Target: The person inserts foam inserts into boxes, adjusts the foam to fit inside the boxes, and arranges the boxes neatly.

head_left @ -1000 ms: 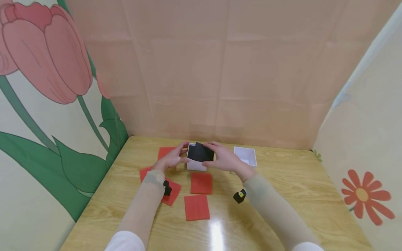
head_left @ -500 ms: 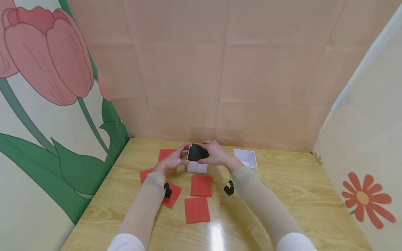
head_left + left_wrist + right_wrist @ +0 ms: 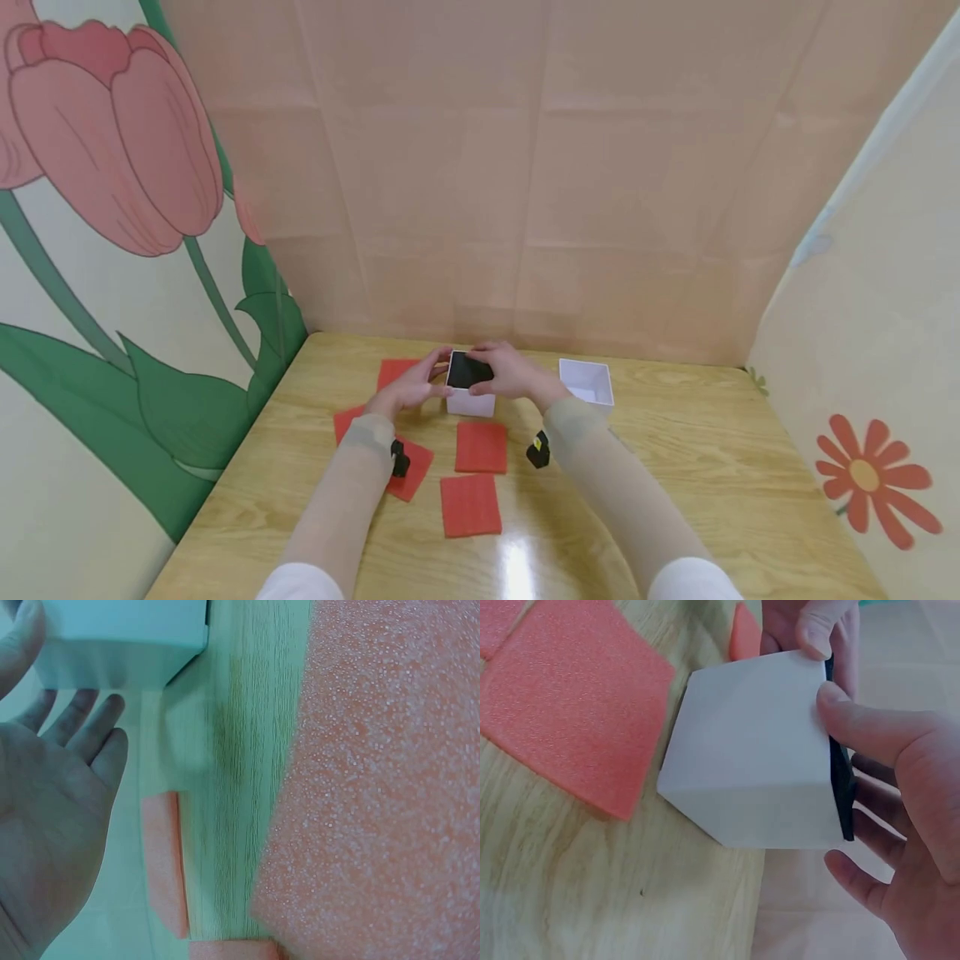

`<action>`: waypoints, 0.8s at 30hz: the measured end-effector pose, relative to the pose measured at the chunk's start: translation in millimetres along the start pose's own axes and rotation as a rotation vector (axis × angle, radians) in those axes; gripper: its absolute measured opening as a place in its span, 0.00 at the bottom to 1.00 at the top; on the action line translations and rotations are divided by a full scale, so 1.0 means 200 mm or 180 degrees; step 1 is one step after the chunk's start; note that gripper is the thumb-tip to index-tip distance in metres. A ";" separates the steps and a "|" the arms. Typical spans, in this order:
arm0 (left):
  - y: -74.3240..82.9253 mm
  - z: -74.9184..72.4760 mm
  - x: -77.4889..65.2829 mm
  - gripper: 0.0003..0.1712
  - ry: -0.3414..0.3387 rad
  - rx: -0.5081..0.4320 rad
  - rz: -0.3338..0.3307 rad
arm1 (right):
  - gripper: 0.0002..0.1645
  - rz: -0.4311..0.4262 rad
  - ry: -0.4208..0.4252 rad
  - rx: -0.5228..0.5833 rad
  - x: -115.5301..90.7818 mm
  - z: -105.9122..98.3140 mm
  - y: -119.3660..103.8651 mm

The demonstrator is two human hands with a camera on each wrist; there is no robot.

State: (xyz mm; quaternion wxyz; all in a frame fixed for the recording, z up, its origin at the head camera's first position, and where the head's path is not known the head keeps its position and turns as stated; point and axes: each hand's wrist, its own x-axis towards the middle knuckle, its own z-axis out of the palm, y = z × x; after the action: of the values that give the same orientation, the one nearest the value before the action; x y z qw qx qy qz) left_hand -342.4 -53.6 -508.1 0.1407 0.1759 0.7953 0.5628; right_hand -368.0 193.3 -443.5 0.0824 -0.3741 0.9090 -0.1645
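A white box (image 3: 470, 403) stands at the back of the wooden table with a black sheet (image 3: 467, 372) lying in its open top. My left hand (image 3: 411, 387) holds the box at its left side, thumb at the near corner and fingers round the back. My right hand (image 3: 517, 375) spans the box's right side. In the right wrist view its thumb (image 3: 866, 724) rests on the white wall by the rim, while the fingers reach over the black sheet's edge. The sheet sits at rim level, its edge slightly bowed outward there.
Several red foam squares lie around: two (image 3: 481, 447) in front of the box, others (image 3: 393, 369) by the left arm. A second white box (image 3: 587, 382), open at the top, stands to the right. A pink cloth (image 3: 450, 167) hangs behind the table.
The right hand has moved left and down with the black sheet, which was tilted with a raised corner and now lies flat within the box's rim. The left hand has stayed on the box.
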 end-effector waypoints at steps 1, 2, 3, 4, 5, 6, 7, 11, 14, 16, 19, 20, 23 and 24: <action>0.00 0.00 -0.01 0.50 -0.0001 0.0032 -0.0008 | 0.45 0.0001 -0.0015 0.0014 0.00 0.01 0.00; 0.00 0.00 -0.01 0.50 -0.0003 0.0052 -0.0019 | 0.44 -0.0001 -0.0017 0.0032 -0.01 0.03 0.01; -0.01 0.01 -0.02 0.50 -0.0005 0.0080 -0.0026 | 0.44 0.0009 -0.0024 0.0049 -0.01 0.04 0.01; -0.01 0.01 -0.03 0.50 -0.0003 0.0101 -0.0047 | 0.44 0.0035 -0.0034 0.0069 -0.01 0.05 0.02; -0.01 0.01 -0.03 0.50 -0.0002 0.0113 -0.0063 | 0.44 0.0030 -0.0022 0.0094 -0.01 0.06 0.02; -0.01 0.01 -0.04 0.51 -0.0003 0.0116 -0.0072 | 0.44 0.0031 -0.0015 0.0108 -0.02 0.07 0.02; -0.01 0.01 -0.04 0.51 -0.0005 0.0104 -0.0078 | 0.44 0.0026 -0.0004 0.0116 -0.02 0.08 0.03; -0.01 0.01 -0.06 0.51 0.0003 0.0069 -0.0088 | 0.44 -0.0017 0.0107 0.0184 -0.03 0.10 0.04; -0.01 0.00 -0.06 0.51 -0.0003 0.0065 -0.0073 | 0.44 0.0001 0.0224 0.0253 -0.03 0.11 0.03; -0.01 0.00 -0.06 0.51 -0.0014 0.0042 -0.0053 | 0.42 0.0040 0.0294 0.0317 -0.04 0.11 0.03; -0.01 0.01 -0.06 0.50 -0.0028 0.0006 -0.0036 | 0.38 0.0039 0.0448 0.0376 -0.07 0.10 0.03; -0.01 0.01 -0.06 0.50 -0.0030 -0.0017 -0.0027 | 0.35 0.0032 0.0502 0.0381 -0.07 0.10 0.04; -0.01 0.01 -0.06 0.50 -0.0038 -0.0057 -0.0011 | 0.29 -0.0026 0.0680 0.0363 -0.09 0.09 0.03; -0.01 0.00 -0.05 0.50 -0.0041 -0.0069 -0.0001 | 0.26 -0.0032 0.0726 0.0353 -0.10 0.08 0.03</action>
State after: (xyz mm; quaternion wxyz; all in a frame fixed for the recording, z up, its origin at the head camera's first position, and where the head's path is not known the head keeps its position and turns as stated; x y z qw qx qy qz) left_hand -332.6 -58.1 -509.8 0.1478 0.1778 0.7883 0.5702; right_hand -353.4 207.9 -460.4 -0.0018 -0.3524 0.9001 -0.2563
